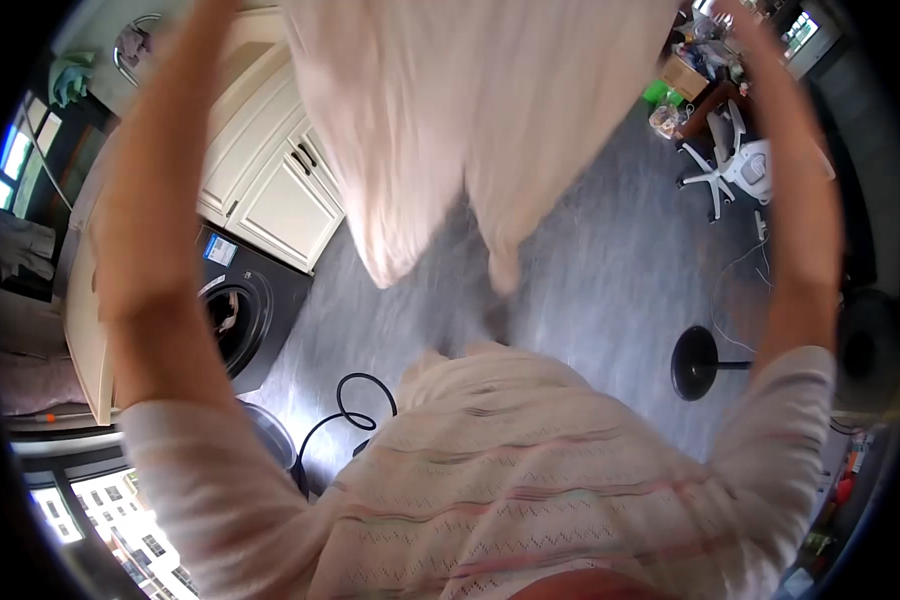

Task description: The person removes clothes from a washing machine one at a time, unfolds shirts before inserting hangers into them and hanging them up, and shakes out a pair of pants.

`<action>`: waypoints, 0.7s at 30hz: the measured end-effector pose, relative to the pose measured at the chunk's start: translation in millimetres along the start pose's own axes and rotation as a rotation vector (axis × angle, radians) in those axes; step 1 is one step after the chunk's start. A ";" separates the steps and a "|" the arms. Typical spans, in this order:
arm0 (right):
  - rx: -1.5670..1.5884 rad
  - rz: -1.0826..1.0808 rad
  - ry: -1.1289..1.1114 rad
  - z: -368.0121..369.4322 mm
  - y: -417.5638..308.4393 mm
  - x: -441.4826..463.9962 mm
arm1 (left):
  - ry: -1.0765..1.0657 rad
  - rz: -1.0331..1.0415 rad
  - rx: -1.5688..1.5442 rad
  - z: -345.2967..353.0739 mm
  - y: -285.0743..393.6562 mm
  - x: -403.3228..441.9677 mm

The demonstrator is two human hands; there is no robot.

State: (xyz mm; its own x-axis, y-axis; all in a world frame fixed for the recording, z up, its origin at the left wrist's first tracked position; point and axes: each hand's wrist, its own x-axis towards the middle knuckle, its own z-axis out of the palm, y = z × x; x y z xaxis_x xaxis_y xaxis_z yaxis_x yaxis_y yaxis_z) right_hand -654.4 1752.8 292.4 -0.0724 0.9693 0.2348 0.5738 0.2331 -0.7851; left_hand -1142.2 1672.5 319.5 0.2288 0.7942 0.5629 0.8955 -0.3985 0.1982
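A large pale pink cloth (400,120) hangs down from the top edge in the head view, between my two raised forearms. Its lower edge ends in two drooping points above the floor, blurred by motion. What kind of cloth article it is, I cannot make out. Both my arms reach upward past the top of the view. My left hand and my right hand lie outside the picture, so their grip on the cloth is hidden.
On the left are a cream cabinet (280,190) and a dark front-loading washing machine (255,300), its round opening showing fabric inside. A black hose (342,412) curls near a bucket (270,432). To the right stand a white swivel chair (740,165) and a round black base (694,363).
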 end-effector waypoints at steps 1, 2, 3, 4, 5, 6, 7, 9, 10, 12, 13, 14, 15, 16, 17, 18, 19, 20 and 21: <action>0.072 -0.111 0.117 -21.0 -39.5 -12.4 | 0.178 -0.002 -0.096 -33.3 8.2 0.4; 0.135 -0.227 0.201 -35.7 -64.9 -21.6 | 0.361 -0.006 -0.159 -62.1 16.7 -5.3; 0.186 -0.365 0.309 -39.8 -87.1 -40.2 | 0.571 0.002 -0.200 -80.6 25.4 -18.1; 0.186 -0.490 0.442 -27.5 -94.3 -61.1 | 0.734 -0.017 -0.206 -77.4 28.4 -33.8; 0.135 -0.548 0.524 -5.8 -77.5 -71.4 | 0.837 -0.073 -0.171 -52.5 23.1 -52.5; 0.014 -0.551 0.551 30.2 -33.6 -71.3 | 0.864 -0.139 -0.113 -17.8 12.6 -74.4; -0.195 -0.474 0.423 70.0 28.4 -67.2 | 0.680 -0.210 0.040 37.3 -6.4 -102.3; -0.515 -0.194 -0.095 140.9 156.1 -118.6 | -0.348 -0.153 0.382 155.9 -48.2 -206.8; -0.449 -0.087 -0.205 143.4 174.1 -152.9 | -0.612 -0.105 0.272 197.7 -54.6 -266.4; -0.280 0.098 -0.245 116.4 181.5 -174.0 | -0.663 -0.009 -0.065 250.5 -67.4 -323.2; -0.273 0.180 -0.274 108.1 181.0 -165.7 | -0.541 0.097 -0.191 277.0 -87.0 -324.4; -0.299 0.224 -0.305 99.4 167.8 -143.2 | -0.429 0.165 -0.211 294.3 -108.9 -304.4; -0.388 0.136 -0.306 88.2 159.4 -110.4 | -0.574 -0.085 0.060 211.3 -36.6 -202.3; -0.543 -0.110 -0.259 74.1 133.5 -74.8 | -0.636 -0.182 0.135 219.7 -70.0 -157.0; -0.865 -0.287 -0.341 51.3 89.7 -44.7 | -0.443 -0.244 -0.062 152.9 -22.4 -98.3; -0.221 0.177 -0.117 39.3 -3.3 -63.9 | -0.278 0.066 -0.181 130.3 -47.8 -67.0; -0.112 0.124 -0.021 17.0 -38.6 -43.1 | -0.231 0.008 -0.300 81.2 -34.7 -33.1; -0.108 -0.029 0.055 -11.4 -64.8 -25.2 | -0.130 -0.002 -0.347 40.1 -28.4 -10.2; -0.087 -0.171 0.145 -35.4 -88.7 -23.4 | 0.015 0.002 -0.353 -1.5 -18.9 1.0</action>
State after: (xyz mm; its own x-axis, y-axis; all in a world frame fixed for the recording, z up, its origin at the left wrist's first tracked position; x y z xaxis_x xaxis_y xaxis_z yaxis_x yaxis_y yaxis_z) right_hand -674.7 1706.7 376.9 -0.0605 0.8934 0.4452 0.6318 0.3795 -0.6759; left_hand -1159.4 1680.1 317.5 0.2224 0.7878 0.5744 0.7076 -0.5357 0.4608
